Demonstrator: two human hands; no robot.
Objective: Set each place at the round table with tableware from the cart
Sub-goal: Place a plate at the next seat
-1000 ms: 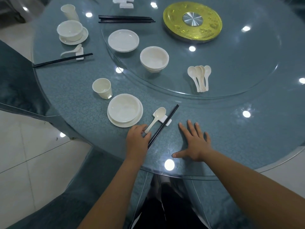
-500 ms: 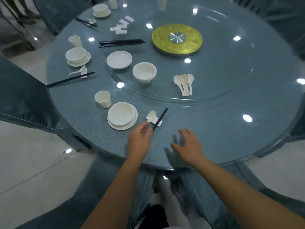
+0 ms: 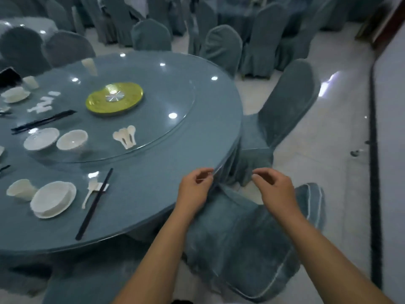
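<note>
The round table (image 3: 166, 172) has a set place at the near left: a white cup (image 3: 20, 189), a bowl on a plate (image 3: 53, 198), a spoon (image 3: 89, 191) on a rest, and black chopsticks (image 3: 94, 204). On the glass turntable (image 3: 175, 99) lie a plate (image 3: 41, 138), a bowl (image 3: 72, 139), several spoons (image 3: 125, 136), chopsticks (image 3: 42, 120) and white rests (image 3: 43, 104). My left hand (image 3: 194, 189) hangs over the table's near right edge, fingers loosely curled, holding nothing. My right hand (image 3: 274, 189) hovers beyond the edge, also loosely curled and empty.
A yellow disc (image 3: 115, 99) marks the turntable's centre. Another set place (image 3: 15, 95) shows at the far left. Covered chairs stand close: one under my arms (image 3: 252, 249), one at the right (image 3: 285, 102). More chairs and a table fill the back. White floor (image 3: 341, 150) lies right.
The view has swung right along the table. Both hands lifted off the table by the chopsticks and spoon and now hang at the table's right edge, empty.
</note>
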